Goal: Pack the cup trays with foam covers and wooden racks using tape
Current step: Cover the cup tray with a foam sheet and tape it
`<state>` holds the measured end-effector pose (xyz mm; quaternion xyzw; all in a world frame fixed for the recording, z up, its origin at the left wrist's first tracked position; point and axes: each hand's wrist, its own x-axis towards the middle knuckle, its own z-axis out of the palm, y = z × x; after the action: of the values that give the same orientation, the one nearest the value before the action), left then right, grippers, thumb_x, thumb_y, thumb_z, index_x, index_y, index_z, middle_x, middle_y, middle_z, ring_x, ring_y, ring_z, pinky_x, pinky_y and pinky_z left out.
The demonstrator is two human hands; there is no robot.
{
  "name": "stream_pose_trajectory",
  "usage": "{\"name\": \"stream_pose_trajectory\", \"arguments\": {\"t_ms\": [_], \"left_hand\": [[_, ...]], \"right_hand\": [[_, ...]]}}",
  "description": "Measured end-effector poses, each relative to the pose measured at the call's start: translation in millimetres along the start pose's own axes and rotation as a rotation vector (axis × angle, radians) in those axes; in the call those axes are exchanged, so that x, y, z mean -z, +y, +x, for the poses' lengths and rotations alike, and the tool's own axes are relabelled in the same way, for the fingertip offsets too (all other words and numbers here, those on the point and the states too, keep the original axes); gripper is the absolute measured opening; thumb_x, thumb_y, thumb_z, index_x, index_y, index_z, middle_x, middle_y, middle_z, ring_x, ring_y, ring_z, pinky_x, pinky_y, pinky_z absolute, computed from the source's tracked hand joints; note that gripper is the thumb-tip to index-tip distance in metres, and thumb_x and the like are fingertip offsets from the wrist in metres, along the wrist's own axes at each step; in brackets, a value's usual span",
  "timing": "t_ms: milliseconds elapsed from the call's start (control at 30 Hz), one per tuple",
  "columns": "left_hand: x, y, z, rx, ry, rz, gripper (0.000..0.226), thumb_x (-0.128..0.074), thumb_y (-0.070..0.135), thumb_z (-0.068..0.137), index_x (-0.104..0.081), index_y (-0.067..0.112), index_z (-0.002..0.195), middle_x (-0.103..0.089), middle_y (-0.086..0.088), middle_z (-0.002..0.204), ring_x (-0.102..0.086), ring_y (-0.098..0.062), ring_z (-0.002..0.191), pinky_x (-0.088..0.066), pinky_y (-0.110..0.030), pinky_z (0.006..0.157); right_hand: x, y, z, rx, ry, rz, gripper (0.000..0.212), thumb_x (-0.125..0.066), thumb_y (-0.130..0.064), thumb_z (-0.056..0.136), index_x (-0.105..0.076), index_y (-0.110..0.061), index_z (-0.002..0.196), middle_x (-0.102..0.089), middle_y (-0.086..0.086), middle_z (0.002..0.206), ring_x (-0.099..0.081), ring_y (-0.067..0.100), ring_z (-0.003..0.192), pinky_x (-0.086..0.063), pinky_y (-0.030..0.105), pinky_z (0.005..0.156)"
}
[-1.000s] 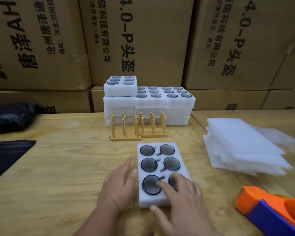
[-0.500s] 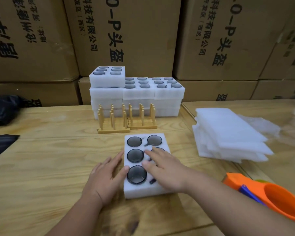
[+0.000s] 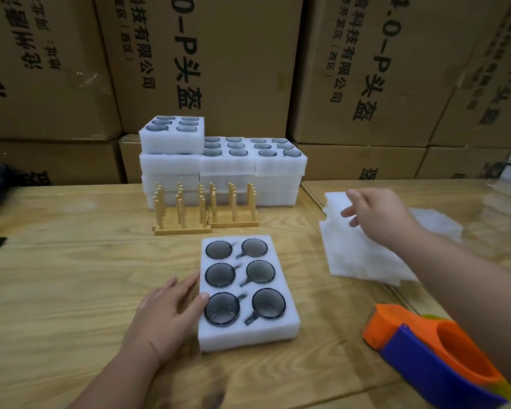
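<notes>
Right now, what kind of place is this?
Likely a warehouse packing bench: stacked cardboard cartons behind a wooden table, foam cup trays piled up, and a tape dispenser at hand.

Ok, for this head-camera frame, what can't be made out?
- Tape dispenser: cut off by the bottom-right edge; its tape is unseen.
- Right hand over the foam covers: motion-blurred, contact unclear.
- Lower stacked trays: contents hidden by trays above.
- Wooden racks: overlapping; attachment unclear.

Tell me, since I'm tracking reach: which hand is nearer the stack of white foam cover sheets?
Right. The right hand is over the stack of white foam cover sheets; the left hand rests against the white foam cup tray.
</notes>
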<state>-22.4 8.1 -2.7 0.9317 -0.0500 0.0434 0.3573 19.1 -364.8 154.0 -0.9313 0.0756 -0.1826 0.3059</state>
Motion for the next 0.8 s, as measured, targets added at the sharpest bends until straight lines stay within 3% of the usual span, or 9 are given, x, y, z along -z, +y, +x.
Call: {"name": "stream_pose_trajectory", "arguments": {"t_ms": [100,167,233,300,367,467,567,700,800], "left_hand": [[-0.8,-2.3,0.4,-0.005,0.004,0.005,0.086,-0.024,0.084,0.07,-0.045,0.048,0.145,-0.047,0.01,0.154,-0.025,-0.01,0.15,-0.016,-0.032,0.121],[-1.1,-4.8,0.5,-0.011,0.002,0.016,0.086,-0.023,0.085,0.07,-0.046,0.048,0.145,-0.047,0.013,0.153,-0.025,-0.009,0.15,-0.017,-0.034,0.121],[-1.5,-6.6,0.9,-0.029,-0.008,0.03,0.086,-0.021,0.086,0.071,-0.047,0.049,0.144,-0.047,0.02,0.151,-0.024,-0.008,0.15,-0.017,-0.036,0.122],[-1.2,-6.8,1.6,-0.034,-0.018,0.027,0.086,-0.02,0.086,0.072,-0.05,0.048,0.143,-0.047,0.026,0.149,-0.024,-0.008,0.15,-0.017,-0.037,0.122],[-0.8,-6.3,1.7,-0.042,-0.028,0.022,0.086,-0.02,0.086,0.072,-0.053,0.046,0.141,-0.047,0.029,0.147,-0.024,-0.007,0.15,-0.016,-0.038,0.122],[-0.4,-5.5,1.0,-0.039,-0.024,0.003,0.087,-0.021,0.084,0.071,-0.057,0.043,0.139,-0.05,0.029,0.145,-0.026,-0.008,0.149,-0.017,-0.039,0.122],[-1.0,-6.2,2.1,-0.047,-0.018,-0.005,0.086,-0.021,0.083,0.072,-0.06,0.041,0.137,-0.052,0.027,0.144,-0.027,-0.008,0.149,-0.018,-0.04,0.122],[-2.8,-9.1,2.4,-0.06,-0.011,0.01,0.086,-0.02,0.082,0.074,-0.059,0.04,0.138,-0.052,0.026,0.145,-0.026,-0.008,0.149,-0.018,-0.04,0.122],[-2.5,-10.0,2.5,-0.054,0.01,-0.018,0.085,-0.022,0.082,0.074,-0.062,0.039,0.136,-0.054,0.024,0.142,-0.029,-0.006,0.148,-0.017,-0.039,0.123]], "right_hand": [[-34.2,-18.2,-29.9,0.035,-0.154,0.054,0.051,-0.04,-0.054,0.103,-0.075,-0.018,0.095,-0.077,-0.004,0.094,-0.072,0.014,0.086,-0.055,0.037,0.082],[-67.9,-33.0,-57.3,0.108,-0.35,0.04,0.052,-0.039,-0.056,0.103,-0.069,-0.018,0.122,-0.068,0.001,0.129,-0.061,0.022,0.121,-0.047,0.038,0.104],[-99.2,-49.7,-81.1,0.206,-0.467,-0.025,0.062,-0.043,-0.058,0.1,-0.038,-0.028,0.155,-0.028,-0.006,0.165,-0.027,0.016,0.151,-0.025,0.035,0.12],[-123.6,-66.0,-98.7,0.312,-0.463,-0.12,0.075,-0.039,-0.063,0.099,-0.014,-0.03,0.162,0.005,-0.007,0.17,0.001,0.013,0.156,-0.01,0.037,0.126],[-142.8,-78.7,-114.3,0.424,-0.499,-0.261,0.08,-0.026,-0.067,0.099,-0.002,-0.025,0.162,0.022,-0.005,0.167,0.019,0.013,0.154,0.004,0.045,0.126],[-158.1,-88.7,-129.3,0.493,-0.619,-0.475,0.08,-0.012,-0.066,0.1,0.003,-0.017,0.162,0.022,0.001,0.168,0.022,0.017,0.154,0.011,0.057,0.121],[-156.2,-91.9,-118.9,0.471,-0.701,-0.516,0.077,-0.012,-0.064,0.1,-0.002,-0.019,0.162,0.014,0.003,0.169,0.015,0.021,0.156,0.01,0.061,0.12],[-158.7,-98.5,-86.8,0.502,-0.512,-0.389,0.065,-0.029,-0.059,0.101,-0.027,-0.026,0.157,-0.016,0.006,0.168,-0.008,0.022,0.154,-0.005,0.053,0.124],[-168.9,-97.7,-58.5,0.384,-0.451,-0.324,0.067,-0.032,-0.063,0.099,-0.016,-0.039,0.159,-0.007,0.003,0.17,-0.001,0.022,0.157,-0.001,0.051,0.125]]}}
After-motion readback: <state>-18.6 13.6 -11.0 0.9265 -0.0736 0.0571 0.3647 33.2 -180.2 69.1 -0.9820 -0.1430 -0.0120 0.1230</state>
